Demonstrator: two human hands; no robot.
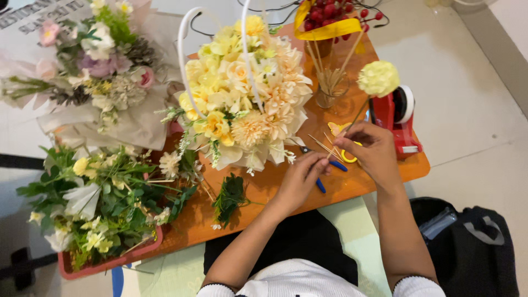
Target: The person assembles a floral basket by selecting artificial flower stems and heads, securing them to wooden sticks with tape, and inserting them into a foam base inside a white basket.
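Both my hands on a pale yellow flower stem, right side of table.
My right hand [369, 147] pinches the yellow pompom flower [378, 78] stem; my left hand [300, 179] fingers close on its lower end, right of the yellow bouquet [247, 99].

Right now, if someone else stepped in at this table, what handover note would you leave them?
Right hand: pinches the stem of a pale yellow flower, bloom held up above the table.
Left hand: fingertips meet the lower end of that stem, beside thin wooden sticks.
On the orange table: the large cream and yellow bouquet with white handles, blue-handled pliers under the hands, a red tape dispenser, a glass of sticks.
Done: bouquet looks full.
Left: this flower is not in the bouquet; loose greenery lies unused.
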